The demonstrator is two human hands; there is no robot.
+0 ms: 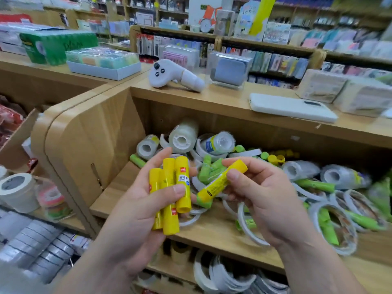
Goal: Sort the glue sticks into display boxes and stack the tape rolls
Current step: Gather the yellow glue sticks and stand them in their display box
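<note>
Head view gave me both hands raised above the open wooden shelf compartment (112, 192), near each other but not touching. I had the left hand (135, 209) curled around a bundle of at least three yellow plastic glue sticks with white labels (169, 187). Its thumb pressed across their fronts, and the sticks stood close to upright, side by side. The right hand (265, 198) pinched a single yellow plastic glue stick (220, 181) between thumb and fingertips.

That stick sat just to the right of the bundle, with its long axis on a slant. One end was up and right beside my index finger; the other was down and left, aimed at the bundle's lower half. The two axes therefore met at a clear angle. I judged that adding it to the bundle called for turning it upright first, then carrying it leftward. The left hand was the nearer receiver, and its thumb would need to lift to admit the stick.

Below, lime-green plastic glue sticks (210, 168) and clear and white tape rolls (182, 136) lay jumbled on the compartment floor, unsorted and unstacked. I could make out no display box for the sticks.
</note>
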